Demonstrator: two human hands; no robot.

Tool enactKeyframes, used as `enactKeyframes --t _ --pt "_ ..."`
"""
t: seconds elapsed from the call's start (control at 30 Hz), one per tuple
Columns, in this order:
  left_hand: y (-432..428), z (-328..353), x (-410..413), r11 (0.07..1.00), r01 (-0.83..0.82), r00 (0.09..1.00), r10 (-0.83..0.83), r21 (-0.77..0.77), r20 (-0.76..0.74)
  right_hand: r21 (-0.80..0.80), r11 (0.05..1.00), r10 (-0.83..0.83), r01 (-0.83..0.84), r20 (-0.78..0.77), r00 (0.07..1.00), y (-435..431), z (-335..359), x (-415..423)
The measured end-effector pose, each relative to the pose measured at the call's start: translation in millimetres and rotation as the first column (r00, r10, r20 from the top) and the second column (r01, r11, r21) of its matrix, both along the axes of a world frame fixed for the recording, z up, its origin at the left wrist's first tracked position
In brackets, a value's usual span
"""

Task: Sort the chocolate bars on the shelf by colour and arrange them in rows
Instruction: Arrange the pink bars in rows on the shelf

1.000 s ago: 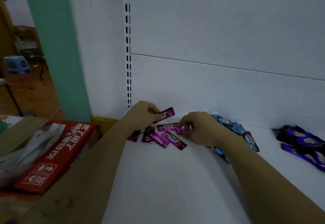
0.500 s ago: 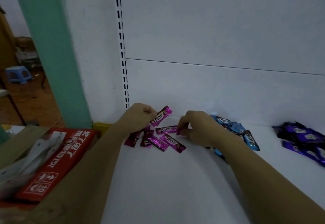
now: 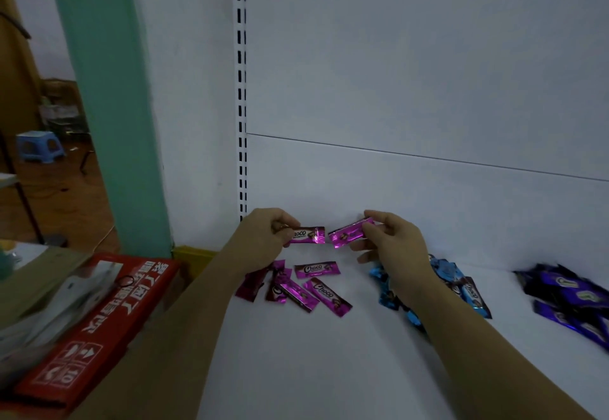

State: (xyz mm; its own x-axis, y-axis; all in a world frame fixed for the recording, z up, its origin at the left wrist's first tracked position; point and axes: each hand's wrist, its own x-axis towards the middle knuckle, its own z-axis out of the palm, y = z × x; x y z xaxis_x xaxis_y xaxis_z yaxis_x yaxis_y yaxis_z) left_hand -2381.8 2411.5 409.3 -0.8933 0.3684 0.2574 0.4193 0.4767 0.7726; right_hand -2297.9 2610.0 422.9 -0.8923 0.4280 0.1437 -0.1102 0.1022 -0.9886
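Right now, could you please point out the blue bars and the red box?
blue bars (image 3: pixel 472 291): head view, front wrapper's printed face.
red box (image 3: pixel 99 334): head view, its printed top.

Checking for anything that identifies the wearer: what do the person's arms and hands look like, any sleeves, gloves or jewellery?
The left hand and right hand wear no gloves. The left forearm and right forearm show no sleeve, watch or bracelet down to the frame's edge. Whether a ring is worn is too small to tell.
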Motion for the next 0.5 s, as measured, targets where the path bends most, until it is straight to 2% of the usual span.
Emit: enactKeyframes --t 0.17,0.27,0.4,0.43,0.5 --pt "0.5 2.6 0.2 0.999 -0.033 0.999 0.033 0.029 -0.016 0.038 0.999 -0.015 0.014 0.023 1.0 1.0 -2.6 -0.5" --pt "2.2 4.8 1.7 0.997 -0.058 0.997 0.06 0.044 -0.041 0.262 0.961 -0.082 0.086 -0.028 0.996 0.2 -4.4 -1.0" --pt "3.8 6.7 2.7 0.996 -0.071 0.997 0.071 0.062 -0.003 0.612 0.772 -0.068 0.17 -0.187 0.98 -5.4 -4.4 -0.3" --pt "3.2 6.9 2.9 0.994 -0.082 0.997 0.082 0.07 0.011 0.639 0.745 -0.071 0.191 -0.209 0.975 -6.7 -3.6 0.6" --pt "1.1 7.3 3.4 0.991 -0.1 0.995 0.097 0.093 0.034 0.579 0.791 -0.082 0.199 -0.223 0.971 -7.0 -2.6 2.2"
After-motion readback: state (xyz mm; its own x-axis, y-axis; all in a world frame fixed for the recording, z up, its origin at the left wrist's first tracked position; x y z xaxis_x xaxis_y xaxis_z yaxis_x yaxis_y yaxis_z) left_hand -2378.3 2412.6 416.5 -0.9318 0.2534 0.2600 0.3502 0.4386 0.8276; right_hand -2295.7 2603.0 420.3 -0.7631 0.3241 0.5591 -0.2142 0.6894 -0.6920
